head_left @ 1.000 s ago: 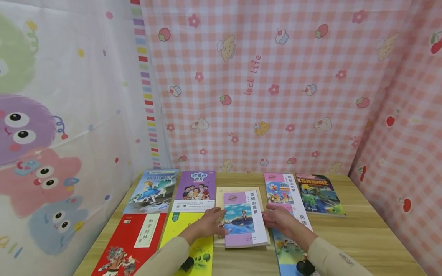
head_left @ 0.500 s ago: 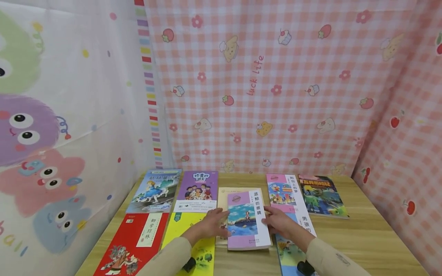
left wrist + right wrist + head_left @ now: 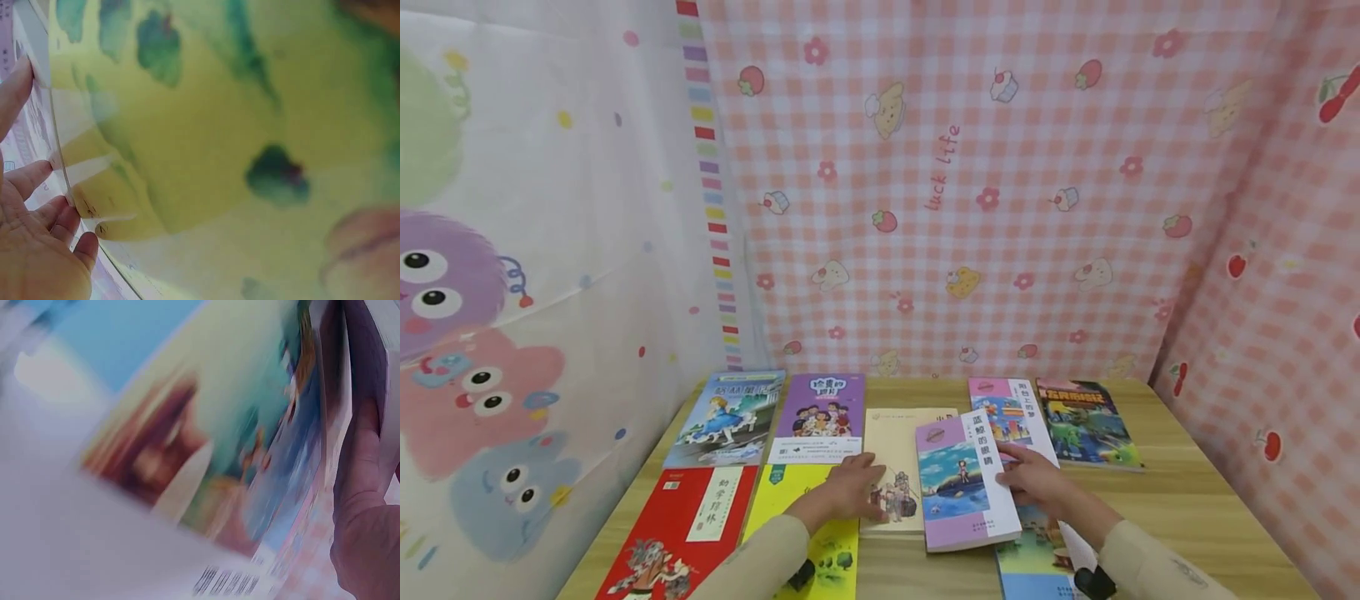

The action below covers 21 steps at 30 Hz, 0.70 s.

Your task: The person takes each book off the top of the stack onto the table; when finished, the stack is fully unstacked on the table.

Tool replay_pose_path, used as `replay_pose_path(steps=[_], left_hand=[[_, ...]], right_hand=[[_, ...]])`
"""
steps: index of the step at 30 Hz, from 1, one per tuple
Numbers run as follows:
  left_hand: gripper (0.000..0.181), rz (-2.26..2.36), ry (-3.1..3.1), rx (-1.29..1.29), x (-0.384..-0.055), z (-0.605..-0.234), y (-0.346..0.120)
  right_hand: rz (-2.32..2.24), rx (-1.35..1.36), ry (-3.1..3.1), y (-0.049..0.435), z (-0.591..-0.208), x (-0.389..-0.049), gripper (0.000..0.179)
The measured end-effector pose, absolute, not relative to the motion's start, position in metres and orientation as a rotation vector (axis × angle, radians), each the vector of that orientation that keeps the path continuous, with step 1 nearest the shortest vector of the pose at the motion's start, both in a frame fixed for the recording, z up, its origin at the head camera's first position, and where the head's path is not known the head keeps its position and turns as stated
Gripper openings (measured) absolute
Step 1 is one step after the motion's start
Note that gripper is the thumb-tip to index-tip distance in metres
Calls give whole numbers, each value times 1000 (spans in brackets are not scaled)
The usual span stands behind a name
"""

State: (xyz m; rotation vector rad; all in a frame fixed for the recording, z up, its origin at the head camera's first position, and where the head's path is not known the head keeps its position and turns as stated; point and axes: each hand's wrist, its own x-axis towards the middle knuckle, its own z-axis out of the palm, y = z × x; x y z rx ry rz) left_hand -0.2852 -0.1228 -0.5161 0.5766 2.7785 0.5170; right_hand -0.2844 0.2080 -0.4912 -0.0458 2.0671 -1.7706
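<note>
In the head view my right hand [image 3: 1037, 482] grips the right edge of a lilac-and-white book [image 3: 958, 483] with a picture of a figure by blue water. That book is tilted and overlaps a beige book [image 3: 891, 442], whose right part it hides. In the right wrist view, fingers [image 3: 362, 462] reach under the held book's page edge. My left hand [image 3: 850, 487] lies at the beige book's left edge, fingers loosely spread, above a yellow book [image 3: 835, 546]. The left wrist view shows the left fingers [image 3: 59, 215] beside the yellow book's edge.
On the left lie a red book [image 3: 681, 517], a blue illustrated book [image 3: 730, 417] and a purple book [image 3: 820, 417]. To the right are another lilac-and-white book [image 3: 1007, 408], a blue one [image 3: 1030, 558] and a dark green one [image 3: 1090, 425]. Patterned curtains [image 3: 970, 200] enclose the wooden table [image 3: 1187, 533].
My right hand has moved the lilac-and-white book rightward and tilted it, uncovering more of the beige book. My left hand has parted from it and stays by the beige book.
</note>
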Motion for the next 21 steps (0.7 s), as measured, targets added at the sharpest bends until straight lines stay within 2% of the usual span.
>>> replay_pose_path(steps=[7,14,21], left_hand=[[79,513,2755,615,-288,-510,-119],[91,643,2639,556,-283,-500,-114],[92,609,2646,559,-282,-497,-112]], right_hand=[[-1813,-18,2031,238,-485,-281,70],[-1829,-102,1959,266,-480,-279,79],[-1835,-178,1871,294,-483,-276,81]])
